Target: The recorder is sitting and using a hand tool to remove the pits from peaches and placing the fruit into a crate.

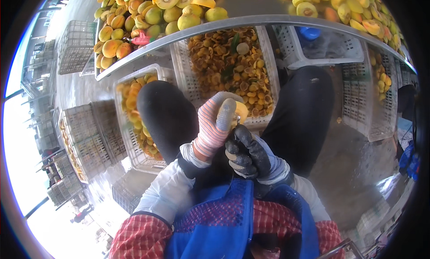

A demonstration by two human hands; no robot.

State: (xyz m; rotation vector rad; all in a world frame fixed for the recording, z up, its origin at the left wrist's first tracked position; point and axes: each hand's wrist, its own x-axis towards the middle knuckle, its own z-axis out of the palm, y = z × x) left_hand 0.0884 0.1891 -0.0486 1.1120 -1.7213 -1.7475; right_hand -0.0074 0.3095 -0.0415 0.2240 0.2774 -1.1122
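My left hand (214,122), in a striped pink and grey glove, is closed round a halved yellow peach (242,110). The fruit shows at the glove's right side, above the gap between my knees. Close below it, my right hand (247,153) in a dark grey coated glove is closed round a small tool with a shiny metal tip (236,119). That tip meets the peach's cut side; the handle is hidden in my fist, so I cannot tell the tool's exact kind. Straight ahead, a white crate (181,64) is filled with brownish-yellow pieces that look like pits and scraps.
A metal-rimmed table (161,37) heaped with halved peaches (154,15) crosses ahead, with a red object (141,38) among them. Left of my knee stands a crate (127,142) of peach halves. More crates (89,129) are stacked left; another crate (358,97) stands right.
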